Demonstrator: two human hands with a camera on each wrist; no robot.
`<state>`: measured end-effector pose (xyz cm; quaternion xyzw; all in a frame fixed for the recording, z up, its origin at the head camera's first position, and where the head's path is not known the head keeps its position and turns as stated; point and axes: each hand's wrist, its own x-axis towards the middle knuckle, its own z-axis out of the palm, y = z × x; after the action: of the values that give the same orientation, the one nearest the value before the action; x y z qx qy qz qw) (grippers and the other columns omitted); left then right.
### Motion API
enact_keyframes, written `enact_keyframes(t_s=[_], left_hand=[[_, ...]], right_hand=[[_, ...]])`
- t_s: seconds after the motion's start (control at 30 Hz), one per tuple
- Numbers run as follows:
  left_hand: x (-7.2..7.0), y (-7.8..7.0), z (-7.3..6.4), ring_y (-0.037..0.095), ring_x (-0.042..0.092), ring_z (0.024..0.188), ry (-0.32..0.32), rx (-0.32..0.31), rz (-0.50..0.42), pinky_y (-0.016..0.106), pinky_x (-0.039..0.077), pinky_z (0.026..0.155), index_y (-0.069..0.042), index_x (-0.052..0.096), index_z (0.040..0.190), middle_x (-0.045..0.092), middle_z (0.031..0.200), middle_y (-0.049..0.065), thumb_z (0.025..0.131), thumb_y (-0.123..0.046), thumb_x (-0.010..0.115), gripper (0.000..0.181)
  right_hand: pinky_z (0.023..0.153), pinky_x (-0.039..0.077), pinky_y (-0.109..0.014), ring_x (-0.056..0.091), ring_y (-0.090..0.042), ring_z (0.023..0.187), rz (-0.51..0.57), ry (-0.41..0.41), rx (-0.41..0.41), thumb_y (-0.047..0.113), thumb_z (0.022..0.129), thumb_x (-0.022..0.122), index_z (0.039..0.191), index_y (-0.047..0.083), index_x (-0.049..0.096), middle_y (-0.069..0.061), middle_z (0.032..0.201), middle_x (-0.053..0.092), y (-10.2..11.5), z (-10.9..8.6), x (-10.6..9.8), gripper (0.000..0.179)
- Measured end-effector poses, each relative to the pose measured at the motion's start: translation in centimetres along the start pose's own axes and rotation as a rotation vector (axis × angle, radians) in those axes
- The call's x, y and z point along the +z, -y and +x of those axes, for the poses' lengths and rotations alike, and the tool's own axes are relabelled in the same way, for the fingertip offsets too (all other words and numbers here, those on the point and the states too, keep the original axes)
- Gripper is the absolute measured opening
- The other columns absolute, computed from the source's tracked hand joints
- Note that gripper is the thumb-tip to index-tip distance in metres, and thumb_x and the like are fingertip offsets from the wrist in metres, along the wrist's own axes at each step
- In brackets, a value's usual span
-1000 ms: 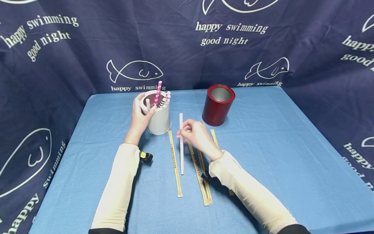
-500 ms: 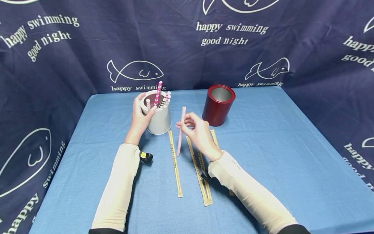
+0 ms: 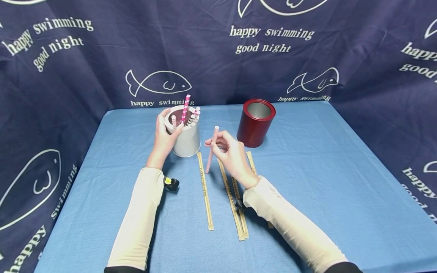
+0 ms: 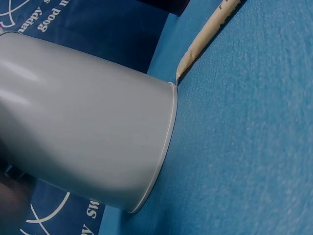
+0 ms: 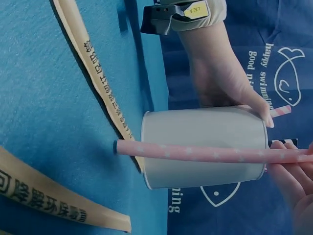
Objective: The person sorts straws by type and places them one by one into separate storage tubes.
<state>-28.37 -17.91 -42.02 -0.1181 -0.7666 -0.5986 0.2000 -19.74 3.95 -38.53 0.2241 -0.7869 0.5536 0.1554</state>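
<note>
My left hand (image 3: pixel 165 136) grips the white can (image 3: pixel 187 142) by its rim, fingers behind and thumb at the front. Out of the can stick several paper straws, among them a hot-pink dotted straw (image 3: pixel 185 110) and a pink-striped one (image 5: pixel 281 111). Just right of the can, my right hand (image 3: pixel 235 157) pinches a pale pink straw (image 5: pixel 195 152) with white stars near its top, between thumb and fingers. That straw slants, its lower end hanging down toward the table. The left wrist view mostly holds the can's smooth side and bottom edge.
A dark red can (image 3: pixel 254 127) stands open at the back right. On the blue cloth lie several paper-wrapped straws, one wrapped straw (image 3: pixel 205 193) in front of the white can and others under the right forearm. A navy curtain (image 3: pixel 211 53) hangs behind.
The pale pink straw has been raised and tipped more upright, its lower end drawing up and slightly left. My right hand's hold has shifted toward the straw's top. The left hand stays on the can.
</note>
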Motion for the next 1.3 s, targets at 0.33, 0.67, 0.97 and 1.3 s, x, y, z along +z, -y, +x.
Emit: enact_keyframes(t_s=[0.33,0.67,0.97,1.3], left_hand=[[0.0,-0.2,0.0,0.029,0.039,0.133,0.004,-0.002,-0.003,0.035,0.028,0.115,0.0,0.035,0.142,0.036,0.146,0.02,0.079,-0.026,0.066,0.075],[0.1,-0.2,-0.1,0.03,0.038,0.132,0.003,0.015,-0.001,0.034,0.027,0.115,0.002,0.035,0.142,0.036,0.145,0.022,0.078,-0.026,0.065,0.076],[0.1,-0.3,0.0,0.031,0.039,0.132,0.001,0.01,-0.003,0.035,0.029,0.114,0.002,0.034,0.142,0.036,0.145,0.022,0.079,-0.026,0.065,0.076],[0.1,-0.5,0.0,0.03,0.038,0.134,0.0,-0.008,-0.001,0.036,0.027,0.116,0.002,0.034,0.142,0.036,0.146,0.021,0.079,-0.022,0.066,0.075]], right_hand=[[0.081,0.058,-0.026,0.072,-0.02,0.094,0.115,-0.119,-0.059,0.007,0.093,0.061,0.105,0.0,0.059,-0.016,0.102,0.073,1.7,0.8,-0.6,0.014],[0.094,0.054,-0.037,0.071,-0.016,0.099,0.372,-0.297,-0.182,0.001,0.093,0.058,0.106,-0.007,0.054,-0.022,0.105,0.071,2.8,1.7,-0.9,0.015],[0.098,0.05,-0.044,0.069,-0.025,0.106,0.509,-0.396,-0.322,-0.001,0.095,0.054,0.1,0.006,0.053,-0.005,0.109,0.071,3.3,2.7,-0.9,0.009],[0.099,0.05,-0.044,0.068,-0.025,0.106,0.503,-0.402,-0.354,-0.006,0.094,0.052,0.099,0.01,0.053,-0.005,0.11,0.071,3.3,3.6,-0.2,0.016]])
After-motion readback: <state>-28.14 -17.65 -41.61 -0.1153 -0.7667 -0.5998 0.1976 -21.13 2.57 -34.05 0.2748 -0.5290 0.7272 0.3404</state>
